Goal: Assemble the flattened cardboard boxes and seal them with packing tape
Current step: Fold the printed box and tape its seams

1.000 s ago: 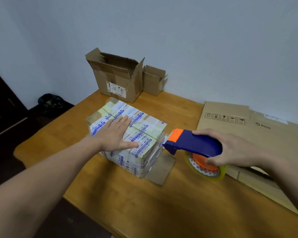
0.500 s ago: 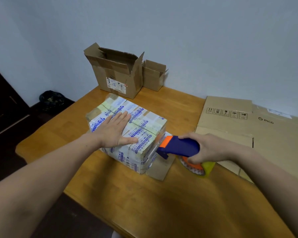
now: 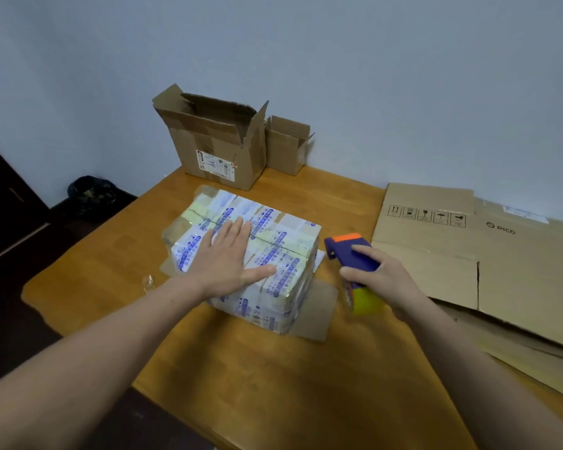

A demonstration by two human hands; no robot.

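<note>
First, toward the near edge of the wooden table (image 3: 267, 394), a brown cardboard flap (image 3: 316, 315) lies flat on the wood, sticking out from under the near-right side of the taped box (image 3: 275, 287).

That box sits around the middle of the table, wrapped all over in glossy tape with blue print. The left hand (image 3: 228, 258) lies palm down on its top, fingers straight and slightly spread, thumb out to the right, gripping nothing. A small clear scrap (image 3: 148, 282) lies on the table to the box's left.

Just beside the box's right side, the right hand (image 3: 381, 280) has its fingers curled around the blue body of a tape dispenser (image 3: 351, 251). Its orange-tipped head points away from the person. A yellowish roll of tape (image 3: 366, 300) shows under the palm, held off the table. A narrow gap shows between the dispenser head and the box.

Further right, flattened cardboard boxes (image 3: 436, 271) lie overlapped along the right edge, the top one printed with handling symbols and a PICO logo.

At the far edge stand 2 open brown cartons, flaps up. The large carton (image 3: 215, 147) carries a shipping label, and the small carton (image 3: 285, 147) touches its right side. Both stand against the pale blue wall (image 3: 371, 76).

Beyond the table's left edge, a black bag (image 3: 93, 193) sits on the floor.
</note>
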